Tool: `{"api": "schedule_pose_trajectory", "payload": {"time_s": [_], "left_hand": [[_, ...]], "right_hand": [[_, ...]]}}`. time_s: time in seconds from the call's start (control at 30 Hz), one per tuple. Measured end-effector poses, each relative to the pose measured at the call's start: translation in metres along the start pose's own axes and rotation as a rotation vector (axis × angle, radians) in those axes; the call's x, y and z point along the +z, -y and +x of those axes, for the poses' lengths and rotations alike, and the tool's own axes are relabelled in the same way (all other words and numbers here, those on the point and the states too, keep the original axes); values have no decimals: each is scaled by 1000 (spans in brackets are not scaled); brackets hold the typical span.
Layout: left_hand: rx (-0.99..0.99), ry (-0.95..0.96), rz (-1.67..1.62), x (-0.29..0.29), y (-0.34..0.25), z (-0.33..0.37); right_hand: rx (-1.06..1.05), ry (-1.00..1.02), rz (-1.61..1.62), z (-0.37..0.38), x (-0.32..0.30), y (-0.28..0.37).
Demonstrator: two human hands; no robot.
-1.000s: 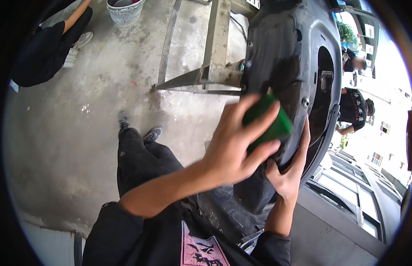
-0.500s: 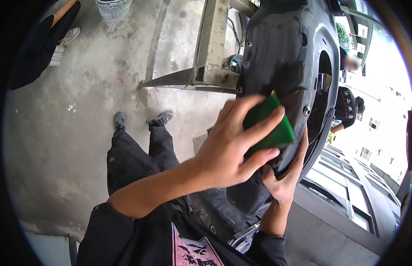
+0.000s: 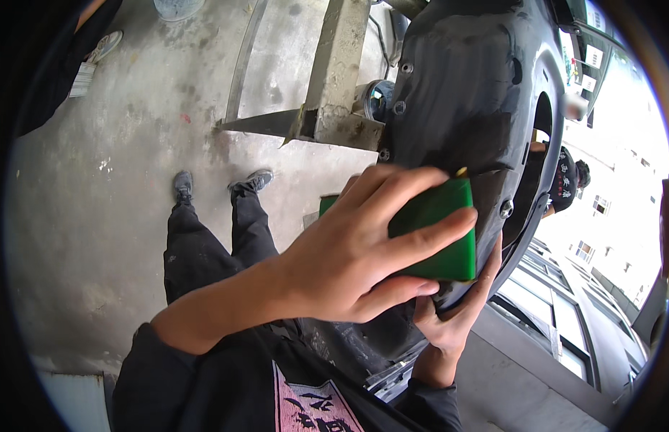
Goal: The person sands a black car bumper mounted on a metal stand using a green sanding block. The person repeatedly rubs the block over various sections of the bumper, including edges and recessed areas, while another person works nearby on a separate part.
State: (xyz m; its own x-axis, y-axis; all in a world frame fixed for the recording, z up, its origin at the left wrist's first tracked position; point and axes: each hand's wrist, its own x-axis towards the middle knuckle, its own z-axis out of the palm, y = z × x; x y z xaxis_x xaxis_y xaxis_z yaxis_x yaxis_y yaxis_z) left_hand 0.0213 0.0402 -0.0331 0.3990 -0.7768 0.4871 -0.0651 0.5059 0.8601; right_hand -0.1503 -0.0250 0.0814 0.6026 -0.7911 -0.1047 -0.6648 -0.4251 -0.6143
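Note:
My left hand (image 3: 341,252) comes in from the lower left and is closed around a long green sanding block (image 3: 453,230). A small yellowish edge shows at its upper corner. Fingers and thumb clasp the block over a large black car body panel (image 3: 457,79), at a dark patch on its surface; the block's underside is hidden. My right hand (image 3: 453,320) grips the panel's lower right edge, one finger stretched along that edge and the thumb on the near side. Close by, a round metal fastener (image 3: 507,209) sits in the panel.
A worn metal stand (image 3: 338,86) is beside the panel, with a bucket-like container (image 3: 377,99) behind it. At the far left stands a person in dark clothes (image 3: 50,72), near a pale bucket (image 3: 177,7). Another person (image 3: 567,176) is beyond the panel.
My left hand and the sanding block have shifted slightly, and the block's green side now faces me more. My right hand keeps its hold on the panel. The whole view has moved a little.

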Motion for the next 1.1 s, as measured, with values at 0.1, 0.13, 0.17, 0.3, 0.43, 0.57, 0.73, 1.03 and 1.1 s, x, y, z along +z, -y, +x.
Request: {"api": "schedule_pose_trajectory", "payload": {"time_s": [0.1, 0.13, 0.17, 0.3, 0.43, 0.57, 0.73, 1.03, 1.1], "left_hand": [[-38, 60, -5, 4, 2, -27], [-40, 98, -5, 6, 6, -39], [-35, 105, 23, 4, 5, -36], [21, 9, 14, -2, 8, 4], [-16, 120, 70, -3, 7, -30], [12, 18, 43, -10, 8, 9], [-54, 139, 132, -14, 5, -7], [26, -2, 178, -8, 7, 7], [34, -2, 181, -5, 11, 5]], "right_hand": [[-10, 25, 55, 2, 0, 2], [-36, 33, 54, 1, -2, 2], [-67, 30, 2, 1, -1, 1], [13, 6, 62, 0, -2, -3], [-17, 12, 21, -4, -2, -2], [70, -31, 76, -2, 0, -1], [-1, -5, 42, -1, 0, -2], [76, -44, 139, -4, -1, -2], [94, -45, 158, -3, 0, 0]]}}
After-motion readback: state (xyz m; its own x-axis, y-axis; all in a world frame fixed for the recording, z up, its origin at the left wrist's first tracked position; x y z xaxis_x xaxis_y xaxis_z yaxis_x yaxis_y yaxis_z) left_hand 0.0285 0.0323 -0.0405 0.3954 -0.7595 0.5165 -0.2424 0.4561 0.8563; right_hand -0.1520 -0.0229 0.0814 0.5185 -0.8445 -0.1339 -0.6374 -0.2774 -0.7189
